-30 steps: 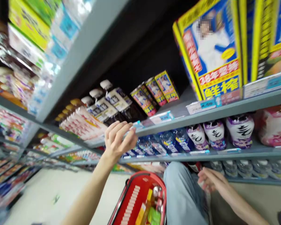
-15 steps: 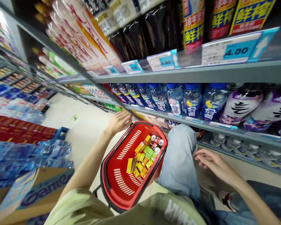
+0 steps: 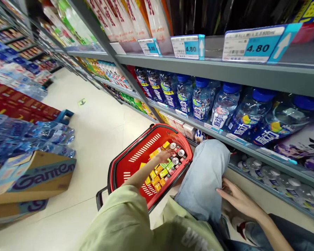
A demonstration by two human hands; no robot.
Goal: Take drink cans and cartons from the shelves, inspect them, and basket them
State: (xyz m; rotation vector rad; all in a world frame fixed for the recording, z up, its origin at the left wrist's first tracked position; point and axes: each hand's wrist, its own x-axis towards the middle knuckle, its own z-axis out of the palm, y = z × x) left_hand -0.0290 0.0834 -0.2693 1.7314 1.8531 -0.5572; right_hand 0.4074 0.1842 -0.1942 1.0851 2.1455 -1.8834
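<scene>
My left hand (image 3: 166, 155) reaches into a red shopping basket (image 3: 117, 174), above small yellow and green boxes (image 3: 157, 171) and close beside several drink cans (image 3: 175, 161). Its fingers are stretched out and nothing shows in them; whether they touch a box I cannot tell. The cans stand upright at the basket's shelf-side end. My right hand (image 3: 234, 197) is beside my bent knee, its fingers loosely apart and holding nothing.
Shelves with blue-capped bottles (image 3: 202, 99) and price tags (image 3: 187, 48) rise close on the right. Clear bottles (image 3: 269, 174) stand on the bottom shelf. To the left are a cardboard carton (image 3: 44, 177) and stacked water packs (image 3: 49, 132) on the pale floor.
My left hand has moved from the basket's far rim into the basket, over the boxes by the cans. My right hand has come nearer my knee. The view has shifted.
</scene>
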